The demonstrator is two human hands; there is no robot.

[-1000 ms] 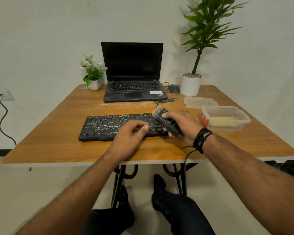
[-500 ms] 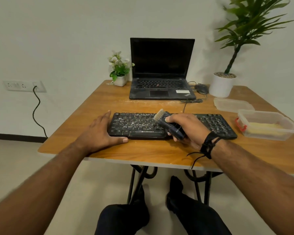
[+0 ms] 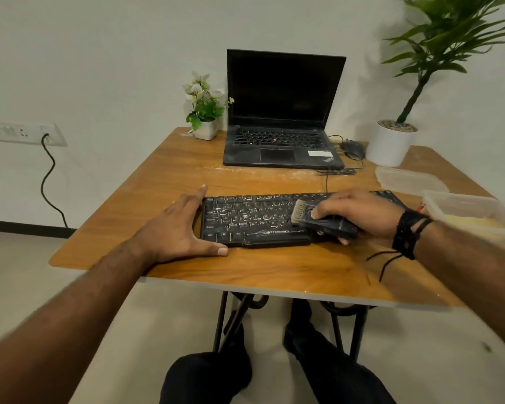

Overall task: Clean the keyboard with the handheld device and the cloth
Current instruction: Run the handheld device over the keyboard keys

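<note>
**Keyboard braced at its left end; brushing in progress mid-board**

The left hand (image 3: 178, 228), which a second ago lay over the keys, now sits at centre-left of the frame against the left end of the keyboard (image 3: 245, 220), fingers spread, thumb along the front edge. Judgement: the board is now steadied and its key field exposed for sweeping.

The right hand (image 3: 359, 214), centre-right, grips the handheld device (image 3: 322, 221), thumb curled on top. Its brush tip has shifted leftward since half a second ago and rests on the keys right of centre. Pale residue shows on the keys.

No cloth can be identified; the wiping stage appears outstanding.

Surroundings: laptop (image 3: 283, 112) at upper centre, mouse (image 3: 352, 147), lidded-off plastic container (image 3: 473, 217) at right edge, just beside the keyboard's right end. Nothing obstructs leftward strokes.
</note>
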